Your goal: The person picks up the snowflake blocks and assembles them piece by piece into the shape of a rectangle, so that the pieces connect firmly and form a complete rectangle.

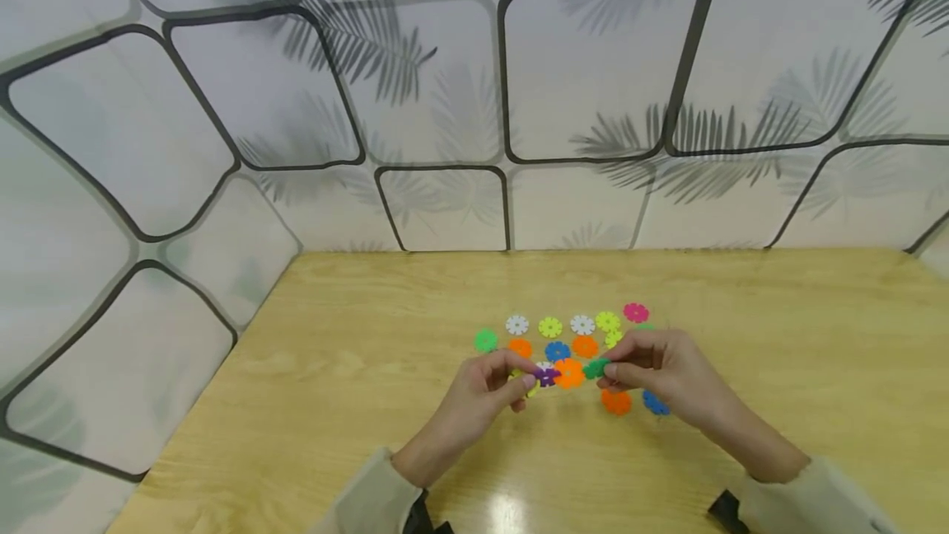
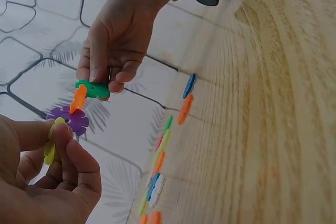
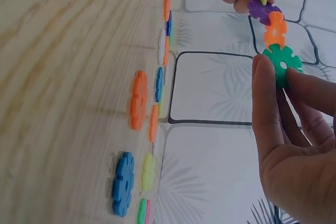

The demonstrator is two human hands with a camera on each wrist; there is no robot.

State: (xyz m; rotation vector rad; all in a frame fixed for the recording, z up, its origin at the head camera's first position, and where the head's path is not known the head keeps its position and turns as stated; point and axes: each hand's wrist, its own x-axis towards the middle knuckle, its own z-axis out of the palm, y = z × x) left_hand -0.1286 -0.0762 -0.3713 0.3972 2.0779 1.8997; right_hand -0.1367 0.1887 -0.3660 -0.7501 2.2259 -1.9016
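Observation:
Between the two hands, above the table, runs a short chain of plastic snowflake discs joined by their slots. My left hand (image 1: 482, 390) pinches the yellow disc (image 2: 50, 148) at one end between thumb and fingers. A purple disc (image 2: 79, 121) follows, touching the left fingertips or very near them. Next to it comes an orange disc (image 1: 569, 373), held only by its neighbours. At the other end my right hand (image 1: 663, 369) pinches a green disc (image 3: 283, 62); thumb and fingers cover part of its lower edge in the right wrist view.
Loose discs lie flat on the wooden table (image 1: 319, 369) behind and below the hands: white (image 1: 517, 325), light green (image 1: 485, 340), blue (image 1: 558, 351), pink (image 1: 636, 312), orange (image 1: 616, 401) and others. A patterned wall covering (image 1: 445, 204) rises at the table's back edge.

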